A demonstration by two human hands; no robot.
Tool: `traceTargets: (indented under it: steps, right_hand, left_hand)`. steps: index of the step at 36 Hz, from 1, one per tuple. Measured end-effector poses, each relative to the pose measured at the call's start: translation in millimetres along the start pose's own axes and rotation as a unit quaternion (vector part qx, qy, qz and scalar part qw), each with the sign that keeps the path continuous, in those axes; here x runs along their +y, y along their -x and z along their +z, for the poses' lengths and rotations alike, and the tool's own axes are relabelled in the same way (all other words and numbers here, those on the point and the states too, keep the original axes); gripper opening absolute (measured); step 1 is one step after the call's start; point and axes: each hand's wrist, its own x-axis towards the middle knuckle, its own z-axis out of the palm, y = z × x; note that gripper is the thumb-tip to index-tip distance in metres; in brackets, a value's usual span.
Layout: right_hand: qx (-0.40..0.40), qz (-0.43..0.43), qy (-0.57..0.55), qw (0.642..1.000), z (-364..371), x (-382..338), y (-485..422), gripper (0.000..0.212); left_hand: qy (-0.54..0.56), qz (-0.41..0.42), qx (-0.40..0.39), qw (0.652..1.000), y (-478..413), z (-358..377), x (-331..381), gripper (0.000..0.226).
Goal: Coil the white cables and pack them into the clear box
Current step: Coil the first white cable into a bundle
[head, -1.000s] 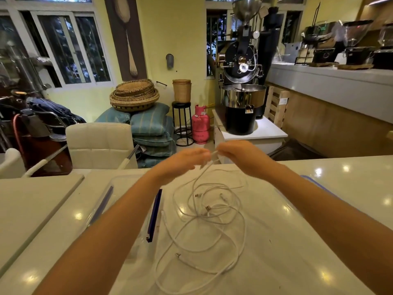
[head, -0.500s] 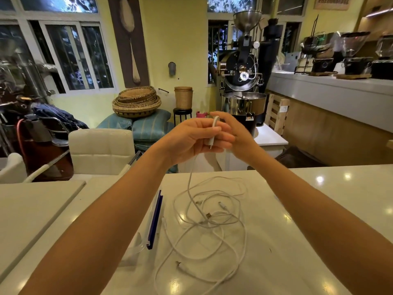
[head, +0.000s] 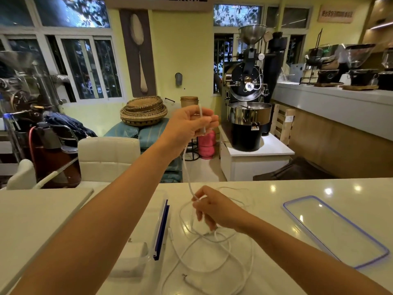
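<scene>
Up goes the left hand (head: 189, 124), high above the box (head: 148, 255), while the right hand (head: 214, 209) has dropped away from it to just right of the box, low over the tabletop (head: 276, 209). Half a second back the two were together at one cable end.

Left fingers (head: 210, 120) pinch that end of the cable (head: 187, 167), its white tip standing up between them. The strand runs down from there to the right fingers (head: 200, 211), which curl round it in a light pinch. Below that hand the strand joins the pile (head: 223, 258), loose white loops crossing each other just right of the box. The lid (head: 336, 233) lies well right of the box, so the box is open and waiting.

Now the risks, as I judge them. This strand looks threaded through the other loops, so a hard upward pull could cinch a knot or drag the whole pile along. One plug (head: 185, 275) lies loose at the near side of the pile, right of the box; it could snag a loop. If the right pinch is too slack, the strand comes up kinked and coils badly. If the left pinch slips, the end drops back into the tangle.
</scene>
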Motion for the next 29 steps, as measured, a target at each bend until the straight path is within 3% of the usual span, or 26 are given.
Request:
traceTargets:
  steps: [3, 6, 13, 23, 29]
  right_hand:
    - [0.015, -0.051, 0.124, 0.991, -4, -3, 15, 0.018]
    - [0.058, -0.108, 0.198, 0.973, -19, -13, 32, 0.015]
    - [0.124, -0.195, 0.321, 0.918, -70, -39, 61, 0.020]
    - [0.118, -0.324, 0.178, 0.922, -113, -78, 62, 0.012]
    - [0.149, -0.343, 0.112, 0.921, -125, -101, 46, 0.015]
  left_hand:
    - [-0.091, 0.031, 0.045, 0.994, -2, -9, -7, 0.014]
    - [-0.174, 0.052, 0.070, 0.981, -2, -19, -13, 0.019]
    - [-0.211, 0.028, 0.028, 0.977, 5, -37, -20, 0.018]
    - [-0.175, -0.010, -0.031, 0.984, 17, -30, -24, 0.026]
    - [-0.113, -0.060, -0.091, 0.988, 35, -9, -34, 0.024]
